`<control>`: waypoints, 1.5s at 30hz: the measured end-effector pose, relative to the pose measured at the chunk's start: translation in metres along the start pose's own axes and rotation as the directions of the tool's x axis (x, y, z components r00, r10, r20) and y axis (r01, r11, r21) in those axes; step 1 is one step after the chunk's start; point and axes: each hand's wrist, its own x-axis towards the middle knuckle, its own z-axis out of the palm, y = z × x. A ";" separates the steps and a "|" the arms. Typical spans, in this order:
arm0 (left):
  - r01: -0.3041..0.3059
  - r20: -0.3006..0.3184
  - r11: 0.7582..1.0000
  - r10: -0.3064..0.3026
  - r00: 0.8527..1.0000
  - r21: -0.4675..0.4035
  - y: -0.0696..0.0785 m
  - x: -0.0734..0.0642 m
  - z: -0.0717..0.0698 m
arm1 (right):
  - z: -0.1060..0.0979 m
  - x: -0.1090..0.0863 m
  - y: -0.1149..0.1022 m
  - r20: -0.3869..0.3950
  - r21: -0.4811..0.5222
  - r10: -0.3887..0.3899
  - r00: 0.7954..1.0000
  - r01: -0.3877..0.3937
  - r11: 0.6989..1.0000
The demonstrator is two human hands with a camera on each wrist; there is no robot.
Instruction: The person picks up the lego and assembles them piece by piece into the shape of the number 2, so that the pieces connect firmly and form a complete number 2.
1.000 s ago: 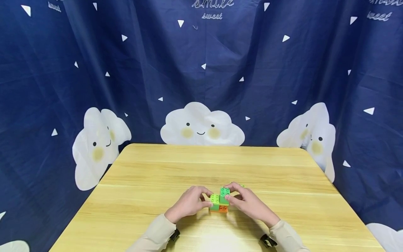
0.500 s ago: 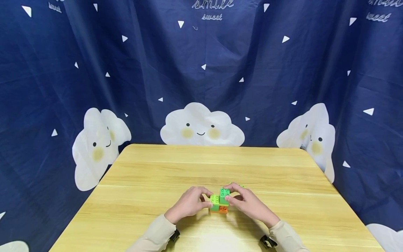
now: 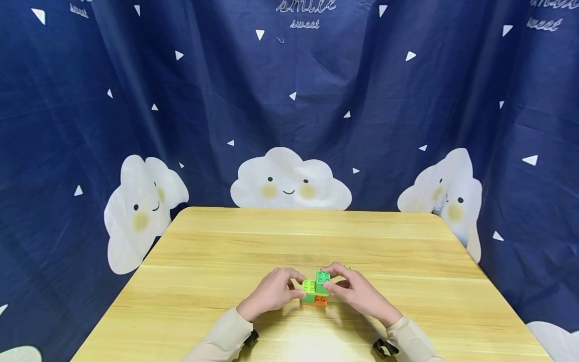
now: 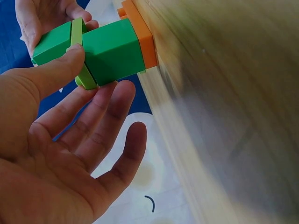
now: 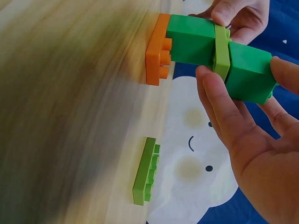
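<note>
A small stack of toy building blocks stands on the table between both hands. At its base lies a thin orange brick. On the orange brick's left part sits a green block, and a thin lime brick lies across that. A second green block rests on the lime brick's right end. My left hand pinches the stack's left side at the lime brick, thumb in front. With thumb and fingers, my right hand grips the upper green block; its other fingers lie under the lime brick's overhang.
A loose thin lime brick lies flat on the table, mostly hidden behind the right hand in the head view. The wooden table ends at a dark blue curtain with white clouds.
</note>
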 end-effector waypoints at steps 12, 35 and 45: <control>0.001 -0.001 1.000 -0.001 1.000 -0.001 0.000 -0.001 0.000 | -0.001 0.000 0.002 0.009 0.071 0.004 1.000 -0.005 0.997; -0.017 0.005 1.000 0.017 1.000 0.010 0.001 -0.001 -0.001 | -0.002 0.001 0.005 0.017 0.097 0.015 1.000 -0.017 0.995; -0.012 0.009 1.000 0.012 1.000 0.016 0.000 0.000 0.000 | -0.001 0.003 0.008 -0.015 -0.023 -0.004 1.000 0.004 1.000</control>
